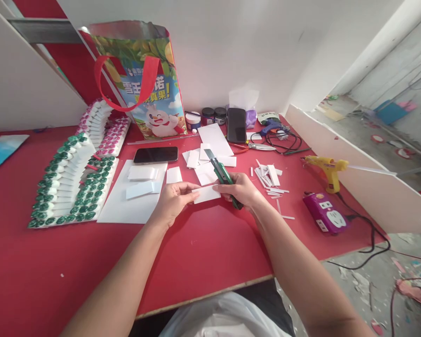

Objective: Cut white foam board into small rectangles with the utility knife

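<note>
A small white card [206, 194] is held over the red table [196, 252] between both hands. My left hand [177, 199] pinches its left end between thumb and fingers. My right hand [239, 189] is closed around a green utility knife [223, 174], its blade pointing up and to the left, while the thumb touches the card's right end. Just beyond the hands lie loose white pieces [206, 173] and a larger white sheet [215, 139]. Left of my left hand, a white board [121, 208] carries several small white pieces [140, 189].
A black phone [156, 155], a patterned bag [154, 89] and green-dotted racks [68, 187] stand at the left. Cut strips [270, 178], scissors [261, 146], a yellow glue gun [328, 166] and a purple power socket [325, 214] with cables are at the right.
</note>
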### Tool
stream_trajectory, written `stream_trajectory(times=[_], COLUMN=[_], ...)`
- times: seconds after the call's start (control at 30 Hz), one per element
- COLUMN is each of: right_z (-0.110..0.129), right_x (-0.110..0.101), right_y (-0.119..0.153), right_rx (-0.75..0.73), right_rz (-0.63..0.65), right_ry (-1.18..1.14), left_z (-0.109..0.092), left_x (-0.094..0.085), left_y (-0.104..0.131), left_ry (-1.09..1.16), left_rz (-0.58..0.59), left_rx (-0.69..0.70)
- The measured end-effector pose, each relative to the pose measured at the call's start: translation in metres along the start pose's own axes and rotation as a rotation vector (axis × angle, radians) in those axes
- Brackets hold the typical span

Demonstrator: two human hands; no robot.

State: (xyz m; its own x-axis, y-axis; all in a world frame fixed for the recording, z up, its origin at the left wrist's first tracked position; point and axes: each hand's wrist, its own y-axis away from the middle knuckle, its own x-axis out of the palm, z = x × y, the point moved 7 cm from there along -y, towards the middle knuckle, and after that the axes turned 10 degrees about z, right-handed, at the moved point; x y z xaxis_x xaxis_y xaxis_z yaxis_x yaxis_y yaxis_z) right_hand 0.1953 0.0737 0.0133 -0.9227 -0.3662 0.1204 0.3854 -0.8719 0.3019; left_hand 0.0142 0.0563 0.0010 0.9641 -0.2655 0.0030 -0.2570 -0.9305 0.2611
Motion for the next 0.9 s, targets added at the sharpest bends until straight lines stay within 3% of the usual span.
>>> stream_trajectory(times=[0.07, 0.17, 0.33, 0.5, 0.9], right_z=[-0.005, -0.009, -0.013, -0.014, -0.009], right_x=[-0.002, -0.007, -0.008, -0.008, -0.006], right_y=[-0.001, -0.002, -0.004, -0.005, -0.004], right_rx=[0.033, 0.048, 0.059, 0.068, 0.079], right_rz=[-0.008, -0.034, -0.012, 0.018, 0.01], right_ry=[-0.011, 0.005, 0.009, 0.051, 0.164], left_z=[-0.005, -0.023, -0.04, -0.032, -0.028], left_x=[0.002, 0.007, 0.029, 0.044, 0.05], left_y=[0.002, 0.008, 0.022, 0.023, 0.021], left_ry=[-0.138, -0.428, -0.795, -0.936, -1.044], left_rz=[0.03, 0.02, 0.079, 0.117, 0.085], left_rx=[0.05, 0.254, 0.541, 0.598, 0.64])
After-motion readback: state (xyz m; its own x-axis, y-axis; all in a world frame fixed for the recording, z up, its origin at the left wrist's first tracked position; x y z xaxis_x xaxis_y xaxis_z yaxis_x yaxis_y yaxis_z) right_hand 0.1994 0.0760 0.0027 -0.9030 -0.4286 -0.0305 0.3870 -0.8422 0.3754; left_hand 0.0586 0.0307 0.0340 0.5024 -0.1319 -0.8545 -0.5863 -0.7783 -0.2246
